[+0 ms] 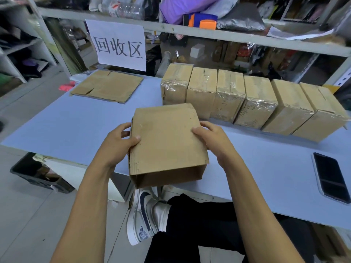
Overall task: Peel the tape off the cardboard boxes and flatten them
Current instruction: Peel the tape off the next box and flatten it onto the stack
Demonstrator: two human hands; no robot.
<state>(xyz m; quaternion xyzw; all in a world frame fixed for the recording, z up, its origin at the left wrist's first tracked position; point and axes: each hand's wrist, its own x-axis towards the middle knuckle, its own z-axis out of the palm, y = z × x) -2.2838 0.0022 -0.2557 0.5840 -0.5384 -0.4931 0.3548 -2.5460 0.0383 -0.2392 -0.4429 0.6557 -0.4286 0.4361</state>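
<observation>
I hold a brown cardboard box above the near edge of the pale blue table. Its near end is open and I see no tape on its top face. My left hand grips its left side, thumb on top. My right hand grips the right side, fingers curled over the edge. A row of several taped boxes stands at the back right, clear tape wrinkled over their ends. A flattened box lies at the back left.
A black phone lies on the table's right side. A paper sign hangs from the cluttered shelf behind. My crossed leg and white shoe sit under the table edge. A dark crate stands on the floor at left.
</observation>
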